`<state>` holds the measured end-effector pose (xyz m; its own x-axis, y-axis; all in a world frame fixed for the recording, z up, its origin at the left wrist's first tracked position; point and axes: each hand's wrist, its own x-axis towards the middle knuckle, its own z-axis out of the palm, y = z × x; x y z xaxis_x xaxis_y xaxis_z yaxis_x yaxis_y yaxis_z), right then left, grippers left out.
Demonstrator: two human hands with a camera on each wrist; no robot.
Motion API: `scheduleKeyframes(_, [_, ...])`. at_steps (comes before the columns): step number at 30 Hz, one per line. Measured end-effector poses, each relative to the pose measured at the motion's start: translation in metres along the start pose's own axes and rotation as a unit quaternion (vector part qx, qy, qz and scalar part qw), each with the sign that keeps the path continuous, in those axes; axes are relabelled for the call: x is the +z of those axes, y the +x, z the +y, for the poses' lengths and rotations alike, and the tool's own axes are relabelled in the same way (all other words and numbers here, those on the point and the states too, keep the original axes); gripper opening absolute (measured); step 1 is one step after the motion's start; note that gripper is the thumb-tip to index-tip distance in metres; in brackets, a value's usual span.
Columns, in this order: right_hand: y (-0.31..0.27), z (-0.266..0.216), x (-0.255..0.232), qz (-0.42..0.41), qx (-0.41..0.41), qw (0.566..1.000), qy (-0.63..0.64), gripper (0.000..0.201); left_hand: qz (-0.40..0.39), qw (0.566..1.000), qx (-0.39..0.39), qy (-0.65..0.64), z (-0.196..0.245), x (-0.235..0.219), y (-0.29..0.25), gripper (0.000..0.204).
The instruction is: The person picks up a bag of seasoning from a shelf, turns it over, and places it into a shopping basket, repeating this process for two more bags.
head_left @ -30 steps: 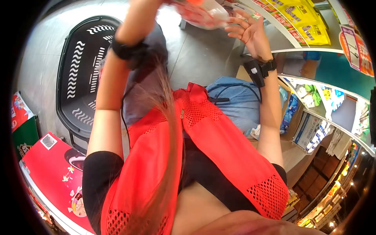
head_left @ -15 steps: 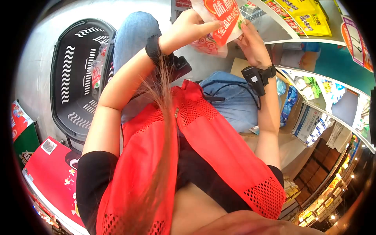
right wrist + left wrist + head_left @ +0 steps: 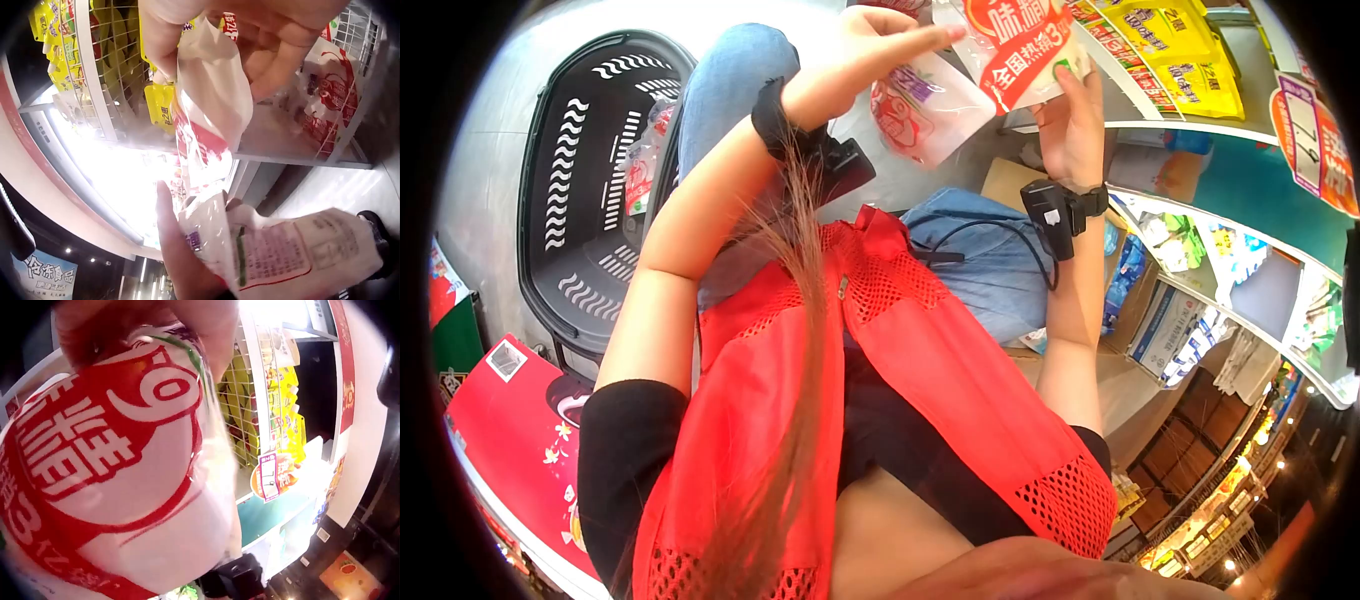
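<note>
Red-and-white packet (image 3: 1022,45) tilts, long axis slanting up-right; right hand (image 3: 1072,115) and left hand (image 3: 870,50) grips pinch it.

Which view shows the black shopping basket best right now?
The head view: the black shopping basket stands on the floor beside the person's knee, a packet inside. The left wrist view is filled by the red and white bag; the right wrist view shows only bags and shelves, no basket.

Grey floor (image 3: 490,150); black basket (image 3: 590,180) left; stocked shelves (image 3: 1200,110) right; bright lighting.
</note>
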<state>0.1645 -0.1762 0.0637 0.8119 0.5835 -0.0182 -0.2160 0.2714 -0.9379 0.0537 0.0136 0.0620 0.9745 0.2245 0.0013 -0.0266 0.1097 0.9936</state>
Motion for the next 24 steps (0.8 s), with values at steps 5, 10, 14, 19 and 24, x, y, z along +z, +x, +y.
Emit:
scheduleKeyframes(5, [0.000, -0.007, -0.003, 0.021, -0.063, 0.998, -0.002, 0.043, 0.073, 0.997, -0.026, -0.031, 0.007, -0.010, -0.003, 0.028])
scheduleKeyframes(10, [-0.002, -0.014, 0.000, 0.016, -0.106, 0.994, -0.024, 0.043, 0.086, 0.996, -0.024, 0.001, 0.008, -0.012, -0.003, 0.028])
scheduleKeyframes(14, [-0.001, -0.016, -0.002, 0.007, -0.120, 0.992, -0.039, 0.041, 0.113, 0.988, -0.040, 0.093, 0.024, -0.008, -0.011, 0.028])
scheduleKeyframes(19, [0.001, -0.011, -0.009, 0.004, -0.095, 0.995, -0.044, 0.038, 0.109, 0.985, -0.041, 0.130, 0.022, -0.008, -0.014, 0.031])
scheduleKeyframes(24, [0.000, -0.009, -0.007, -0.007, -0.092, 0.992, -0.089, 0.041, 0.085, 0.984, -0.079, 0.134, 0.032, -0.006, -0.016, 0.029])
